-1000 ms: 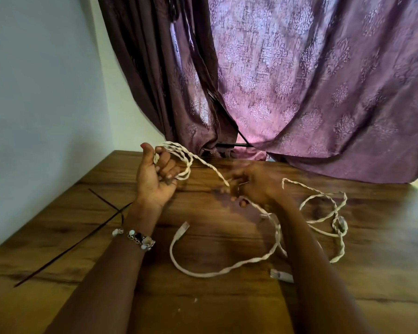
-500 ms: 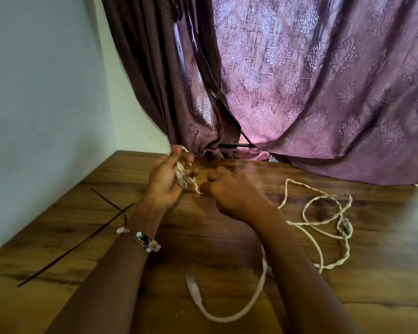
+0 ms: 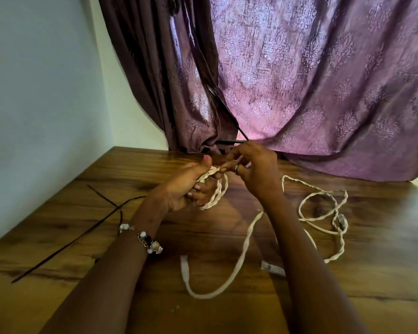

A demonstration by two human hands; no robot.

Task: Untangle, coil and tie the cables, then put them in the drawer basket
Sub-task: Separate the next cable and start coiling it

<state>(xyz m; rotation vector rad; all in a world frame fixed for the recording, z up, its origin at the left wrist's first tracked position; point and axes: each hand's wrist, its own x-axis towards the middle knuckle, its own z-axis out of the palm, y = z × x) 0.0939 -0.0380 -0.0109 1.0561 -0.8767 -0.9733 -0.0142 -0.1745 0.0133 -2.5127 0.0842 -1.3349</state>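
Note:
A cream twisted cable (image 3: 245, 239) lies across the wooden table (image 3: 372, 285). Its loops are wound round my left hand (image 3: 186, 186), whose fingers curl on the coil (image 3: 217, 191). My right hand (image 3: 253, 169) is just right of the coil and pinches a strand at its top. The loose part of the cable trails down to a white plug (image 3: 184, 265) near the front. More tangled loops (image 3: 323, 213) lie to the right, with a second connector (image 3: 273, 267) beside my right forearm.
Thin black ties (image 3: 82, 235) lie crossed on the table at the left, near the white wall (image 3: 34, 116). A purple patterned curtain (image 3: 323, 80) hangs behind the table and drapes onto its far edge.
My right hand has lifted and come to the top of the coil. Another loop now hangs from my left hand. The white plug end has slid slightly on the table.

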